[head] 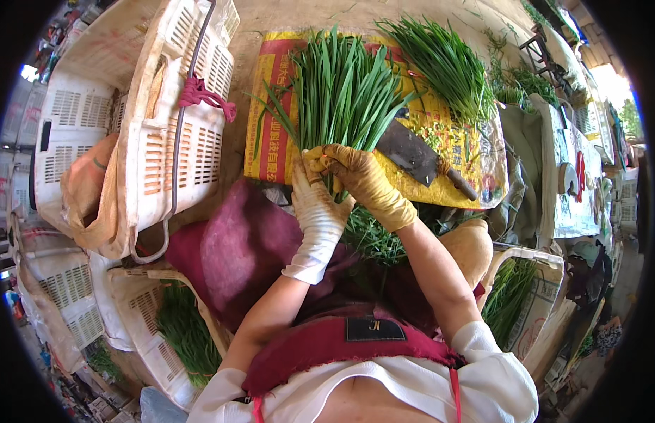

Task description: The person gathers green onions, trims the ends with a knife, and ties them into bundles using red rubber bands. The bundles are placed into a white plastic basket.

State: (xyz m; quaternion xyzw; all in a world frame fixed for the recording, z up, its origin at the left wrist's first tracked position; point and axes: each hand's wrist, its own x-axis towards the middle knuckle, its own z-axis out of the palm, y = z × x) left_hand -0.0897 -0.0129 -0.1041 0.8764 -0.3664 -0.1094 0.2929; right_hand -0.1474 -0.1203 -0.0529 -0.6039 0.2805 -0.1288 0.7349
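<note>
A fanned bunch of long flat green leaves, like garlic chives, [338,90] lies over a yellow and red printed sack [274,153]. My left hand [319,203], in a stained white glove, grips the bunch at its gathered lower end. My right hand [359,169], in a yellowish glove, is closed around the same end, touching the left; its fingertips are partly hidden. A cleaver [412,150] with a dark blade and wooden handle lies on the sack, right of the bunch. Behind it rests a second bunch of greens [443,63].
At the left stands a white plastic crate [171,158] with a metal hook rod [179,121] and tied red cloth. Crates of greens [187,333] flank me on both sides. Loose green trimmings [375,238] lie below my hands. Pale scraps are scattered beside the cleaver.
</note>
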